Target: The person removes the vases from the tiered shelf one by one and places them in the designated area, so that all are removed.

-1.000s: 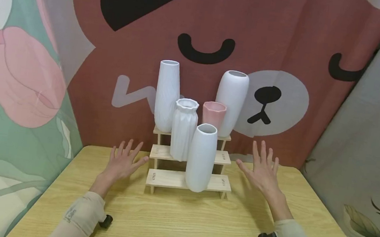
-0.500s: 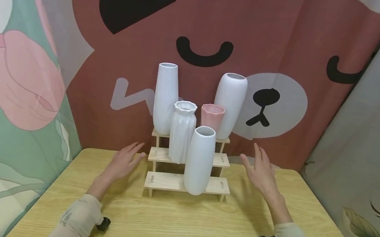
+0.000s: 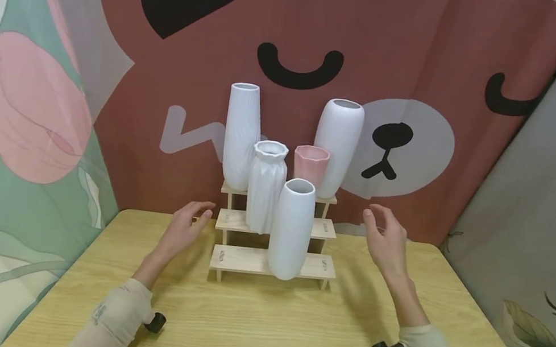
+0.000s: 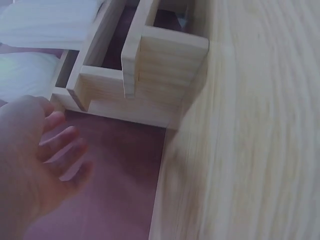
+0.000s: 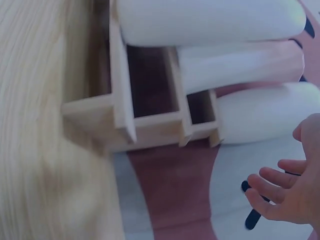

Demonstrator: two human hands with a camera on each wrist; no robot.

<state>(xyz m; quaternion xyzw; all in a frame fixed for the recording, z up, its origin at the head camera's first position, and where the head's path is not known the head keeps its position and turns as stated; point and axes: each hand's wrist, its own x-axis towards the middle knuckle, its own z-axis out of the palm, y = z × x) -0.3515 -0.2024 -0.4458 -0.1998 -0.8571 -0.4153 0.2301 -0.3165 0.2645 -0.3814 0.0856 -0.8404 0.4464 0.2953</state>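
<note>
My left hand (image 3: 183,228) hovers just left of a three-step wooden stand (image 3: 242,260), fingers loosely bent and holding nothing. On the other side, my right hand (image 3: 387,246) hangs likewise, apart from the stand. A tall textured white vase (image 3: 240,140) and a smooth white vase (image 3: 340,146) stand on the top step. The middle step bears a pleated white vase (image 3: 265,195); a pink vase (image 3: 310,163) has its base hidden behind the smooth white vase (image 3: 291,232) on the lowest step. Both wrist views show loosely curled fingers near the stand's ends.
The stand is on a light wood-grain table (image 3: 250,330). Behind it hangs a reddish curtain (image 3: 195,84) with a bear print. A floral curtain (image 3: 11,212) borders the left side, a grey one (image 3: 524,224) the right.
Both hands have gone from spread, straight fingers to loosely bent ones, turning inward beside the stand. The vases and stand keep their places; the head view has shifted slightly.
</note>
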